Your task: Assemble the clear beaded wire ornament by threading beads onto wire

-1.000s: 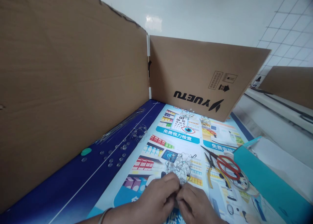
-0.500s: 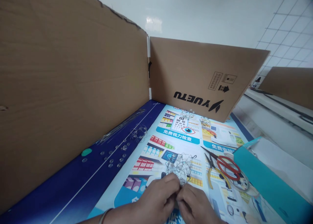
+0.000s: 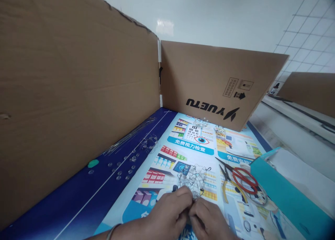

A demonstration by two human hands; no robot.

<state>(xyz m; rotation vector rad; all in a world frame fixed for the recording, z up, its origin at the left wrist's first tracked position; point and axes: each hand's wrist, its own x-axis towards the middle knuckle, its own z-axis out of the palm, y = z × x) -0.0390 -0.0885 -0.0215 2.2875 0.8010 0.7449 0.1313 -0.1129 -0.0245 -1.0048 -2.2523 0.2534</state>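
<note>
A tangled wire piece with clear beads point(image 3: 193, 177) lies on the printed sheet at the front middle. My left hand point(image 3: 171, 210) is closed at its near edge, thumb and fingers pinched together. Right beside it, my right hand point(image 3: 206, 217) is closed too, the fingertips of both hands almost meeting. Thin wire from the bead piece runs in between them; the exact spot each hand pinches is hidden by the fingers.
Loose clear beads point(image 3: 126, 167), a green disc point(image 3: 93, 163) and straight wires point(image 3: 125, 137) lie on the left. Red-handled scissors point(image 3: 244, 179) and yellow-handled pliers point(image 3: 232, 186) lie right, near a teal box point(image 3: 290, 194). Cardboard panels point(image 3: 209, 79) stand left and behind.
</note>
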